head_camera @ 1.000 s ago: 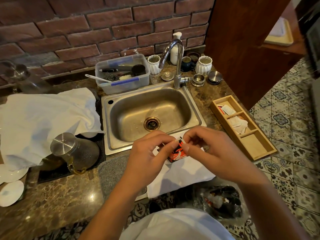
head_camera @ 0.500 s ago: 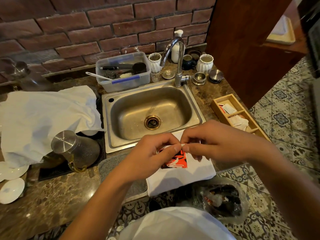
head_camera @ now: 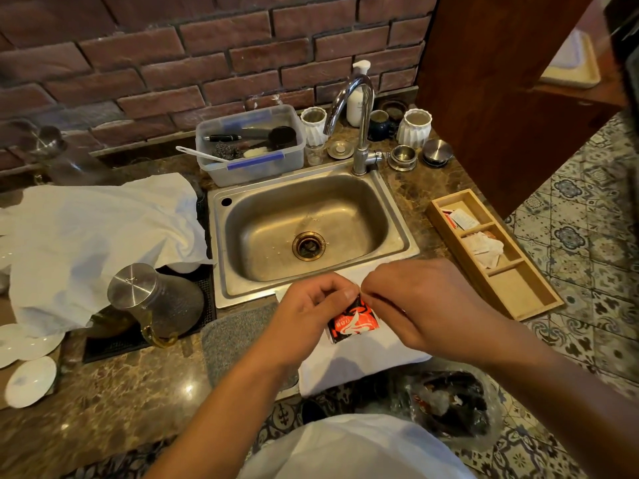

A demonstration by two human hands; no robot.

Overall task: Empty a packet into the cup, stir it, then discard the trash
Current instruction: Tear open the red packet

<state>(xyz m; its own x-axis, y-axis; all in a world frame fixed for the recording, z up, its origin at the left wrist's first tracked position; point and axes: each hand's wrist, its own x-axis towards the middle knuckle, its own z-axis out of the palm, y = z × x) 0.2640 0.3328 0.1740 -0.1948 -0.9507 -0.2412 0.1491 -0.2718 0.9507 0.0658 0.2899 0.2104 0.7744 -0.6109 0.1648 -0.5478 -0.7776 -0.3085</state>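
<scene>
Since a second ago your two hands have drawn lower and nearer your body, and the small red, black and white foil packet (head_camera: 354,321) now hangs lower between them, more of its printed face showing. Your left hand (head_camera: 311,305) has its fingers curled, thumb and forefinger pinching the packet's top edge from the left. Your right hand (head_camera: 420,304) meets it from the other side, fingertips pinched on the same top edge, so the two hands touch at the packet's upper corner. You hold the packet in the air above a folded white cloth (head_camera: 363,361) that lies at the counter's front edge, just in front of the stainless steel sink (head_camera: 311,223).

Beside that cloth to the left lies a grey textured mat (head_camera: 235,333). Further left stands a ribbed glass jug with a steel lid (head_camera: 155,302) on a black drip mat (head_camera: 193,326), partly under a large crumpled white towel (head_camera: 96,236). To the right of the sink you have a long wooden tray with three compartments (head_camera: 491,254), with loose sachets in the two far ones. Behind the curved chrome tap (head_camera: 359,126) stands a white ribbed ceramic cup (head_camera: 414,127). Below the counter edge, near your right forearm, sits a clear plastic bag of dark rubbish (head_camera: 449,406) on the patterned floor tiles.
</scene>
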